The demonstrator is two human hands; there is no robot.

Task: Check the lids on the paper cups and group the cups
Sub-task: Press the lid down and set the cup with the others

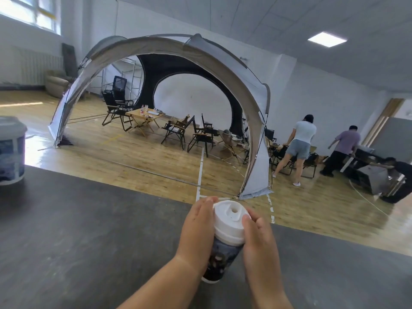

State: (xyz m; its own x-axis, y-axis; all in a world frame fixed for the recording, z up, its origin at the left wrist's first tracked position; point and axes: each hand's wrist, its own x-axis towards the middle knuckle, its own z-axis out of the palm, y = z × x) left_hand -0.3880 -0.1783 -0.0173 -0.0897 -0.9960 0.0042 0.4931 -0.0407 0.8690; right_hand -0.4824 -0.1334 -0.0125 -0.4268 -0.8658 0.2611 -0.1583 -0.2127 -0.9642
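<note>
Lower centre, left hand [198, 228] and right hand [258, 238] are clasping the cup [223, 257] at its lid [230, 221]; pressing evenly round the rim should seat it.

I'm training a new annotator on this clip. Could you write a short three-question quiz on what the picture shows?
1. True or false: the lid is off the paper cup that the left hand and right hand hold.
2. Where does the second cup stand? A) far to the left on the grey table, apart from the held one. B) touching the held cup. C) stacked on the held cup.
3. Fill in: the colour of the held cup's lid is ____.

Key: 1 false, the lid sits on the cup; 2 A; 3 white.
</note>
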